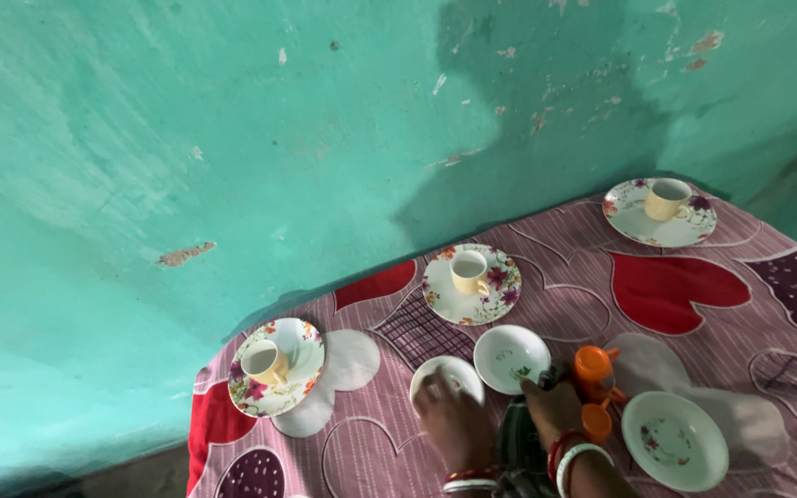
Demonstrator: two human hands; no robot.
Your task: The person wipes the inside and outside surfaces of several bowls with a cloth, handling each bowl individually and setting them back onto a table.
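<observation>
the left hand (449,415) lies flat on a small white bowl (446,376) directly beneath its fingers, spread over the rim. the right hand (553,406) rests just right of it, fingers curled near an orange jug (596,369); whether they grip it i cannot tell. the bowl is round, shallow and sits upright on the patterned tabletop (694,304).

1. Three floral plates (279,367), (472,284), (660,214) each carry a yellow cup (266,361).
2. A heart-patterned cloth (675,290) covers the table.
3. A peeling turquoise wall (232,138) stands behind.
</observation>
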